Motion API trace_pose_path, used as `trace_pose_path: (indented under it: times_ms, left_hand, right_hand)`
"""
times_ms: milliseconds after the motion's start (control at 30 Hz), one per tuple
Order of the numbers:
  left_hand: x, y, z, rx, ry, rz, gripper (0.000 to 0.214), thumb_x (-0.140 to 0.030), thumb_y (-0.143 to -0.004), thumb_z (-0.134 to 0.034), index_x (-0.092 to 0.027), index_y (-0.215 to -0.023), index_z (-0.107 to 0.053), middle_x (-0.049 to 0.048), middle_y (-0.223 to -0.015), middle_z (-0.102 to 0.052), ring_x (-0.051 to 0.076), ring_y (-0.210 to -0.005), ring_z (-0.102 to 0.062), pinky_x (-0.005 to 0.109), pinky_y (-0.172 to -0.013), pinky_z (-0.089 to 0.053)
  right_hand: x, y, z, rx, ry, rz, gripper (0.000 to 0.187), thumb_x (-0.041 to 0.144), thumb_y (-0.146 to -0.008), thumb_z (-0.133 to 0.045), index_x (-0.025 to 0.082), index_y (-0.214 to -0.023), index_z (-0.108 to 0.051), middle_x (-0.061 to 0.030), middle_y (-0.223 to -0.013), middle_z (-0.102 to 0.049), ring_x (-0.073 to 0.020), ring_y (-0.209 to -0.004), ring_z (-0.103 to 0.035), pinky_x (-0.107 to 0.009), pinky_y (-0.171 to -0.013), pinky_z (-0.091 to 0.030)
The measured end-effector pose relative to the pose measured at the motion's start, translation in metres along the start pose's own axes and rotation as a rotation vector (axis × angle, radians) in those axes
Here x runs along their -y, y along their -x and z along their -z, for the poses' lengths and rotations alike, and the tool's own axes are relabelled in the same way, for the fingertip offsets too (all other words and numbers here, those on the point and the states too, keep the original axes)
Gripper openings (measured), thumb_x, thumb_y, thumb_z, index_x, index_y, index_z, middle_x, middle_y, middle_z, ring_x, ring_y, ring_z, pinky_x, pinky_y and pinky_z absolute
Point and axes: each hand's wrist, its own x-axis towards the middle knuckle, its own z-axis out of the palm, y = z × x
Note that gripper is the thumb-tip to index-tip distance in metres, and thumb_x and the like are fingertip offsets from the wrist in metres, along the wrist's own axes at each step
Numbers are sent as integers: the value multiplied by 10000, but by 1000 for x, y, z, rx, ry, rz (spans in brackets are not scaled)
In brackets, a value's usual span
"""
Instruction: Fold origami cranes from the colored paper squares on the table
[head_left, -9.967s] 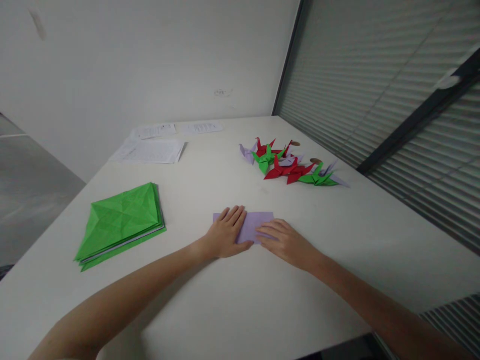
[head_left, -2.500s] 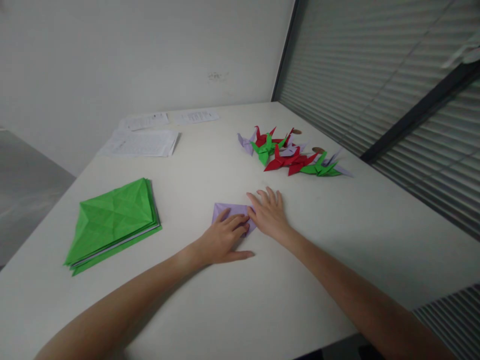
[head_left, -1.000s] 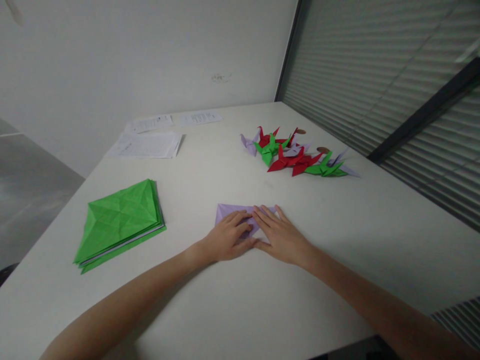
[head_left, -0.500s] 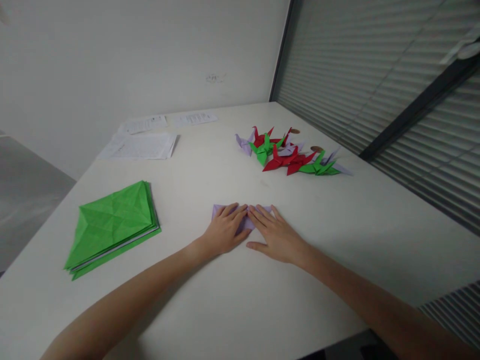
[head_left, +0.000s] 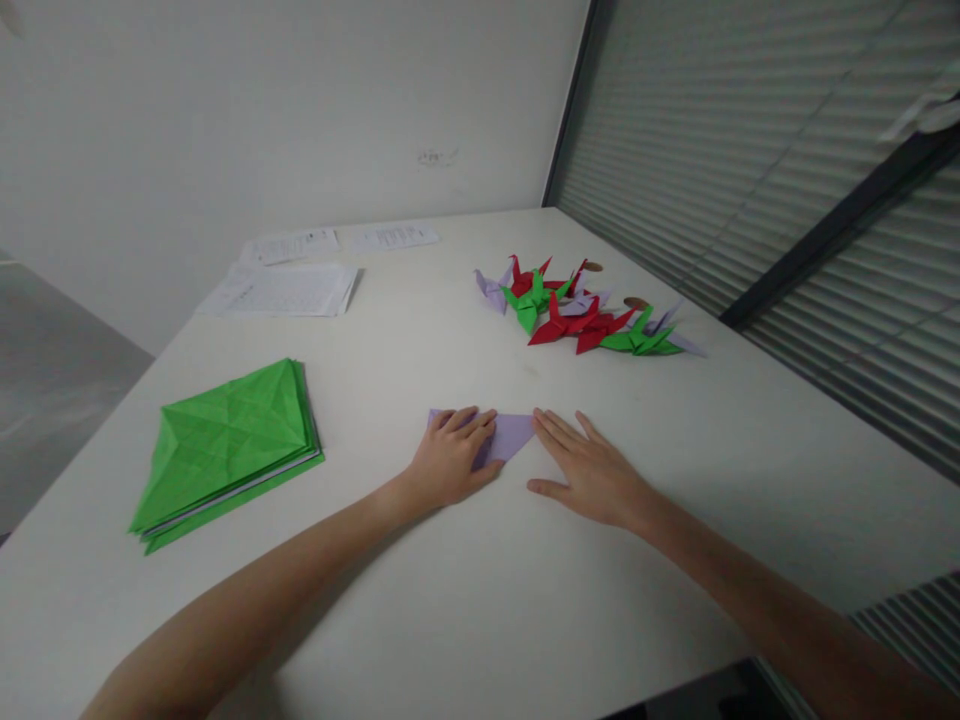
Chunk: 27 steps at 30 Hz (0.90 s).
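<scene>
Your left hand (head_left: 450, 462) flat, fingers together, pressing lilac paper (head_left: 514, 435) to table (head_left: 480, 600), your right hand (head_left: 592, 470) flat and open just beside paper's tip, green sheets (head_left: 229, 440) left, cranes (head_left: 577, 315) beyond.

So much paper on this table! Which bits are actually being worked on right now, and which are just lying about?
In hand: lilac folded paper, left hand pressing flat on it, right hand flat beside its right corner.
Lying about: green paper stack; pile of red, green and lilac folded figures; printed sheets at the far edge.
</scene>
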Motion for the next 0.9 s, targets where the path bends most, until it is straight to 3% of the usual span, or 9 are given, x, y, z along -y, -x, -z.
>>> trace_pose_path:
  times_ms: [133, 267, 367, 500, 600, 733, 900]
  left_hand:
    - [1, 0, -1, 2, 7, 1, 458, -421, -883, -569, -183, -1274, -559, 85, -1419, -531, 319, -1314, -455, 523, -1049, -355]
    - [1, 0, 0, 8, 10, 2, 446, -423, -883, -570, -194, -1265, -568, 83, -1421, -529, 318, -1320, -448, 520, -1051, -355]
    - [1, -1, 0, 15, 10, 2, 443, -424, -889, -560, -197, -1269, -566, 80, -1428, -521, 317, -1321, -447, 523, -1051, -354]
    - [1, -1, -1, 9, 17, -2, 446, -419, -886, -564, -200, -1275, -566, 79, -1428, -521, 321, -1318, -451, 531, -1050, -357]
    - [1, 0, -1, 2, 15, -6, 454, -413, -887, -566, -189, -1282, -560, 80, -1430, -520, 325, -1318, -449, 535, -1050, -355]
    - [2, 1, 0, 0, 17, -14, 468, -435, -908, -544, -187, -1304, -549, 91, -1426, -522, 329, -1321, -448, 538, -1060, -344]
    - [1, 1, 5, 8, 37, -18, 547, -536, -903, -525, -178, -1317, -541, 111, -1418, -526, 342, -1325, -452, 547, -1061, -349]
  right_hand:
    - [-9, 2, 2, -21, 3, -30, 741, 640, -933, -326, 132, -1470, -380, -170, -1497, -419, -297, -1389, -386, -556, -1146, -221]
    - [-20, -1, 1, -149, -10, -116, 542, 445, -987, -330, 131, -1403, -478, -157, -1365, -579, -269, -1285, -511, -525, -1123, -287]
    - [-32, -3, 0, -240, 4, -200, 458, 331, -956, -405, 122, -1338, -548, -156, -1258, -652, -269, -1161, -592, -489, -1078, -363]
    - [-40, -9, 7, -251, -28, -196, 375, 274, -925, -461, 150, -1227, -646, -126, -1195, -687, -267, -1086, -622, -450, -987, -451]
    - [-33, -19, 18, -241, -83, -111, 323, 252, -931, -474, 174, -1158, -690, -106, -1192, -689, -247, -1095, -616, -423, -968, -466]
    - [-19, -35, 28, -113, -96, 130, 310, 207, -922, -509, 242, -1174, -687, -76, -1240, -666, -234, -1123, -593, -415, -958, -460]
    - [-21, -45, 25, -69, 20, 320, 274, 185, -949, -494, 225, -1137, -690, -59, -1150, -704, -220, -1041, -613, -382, -900, -448]
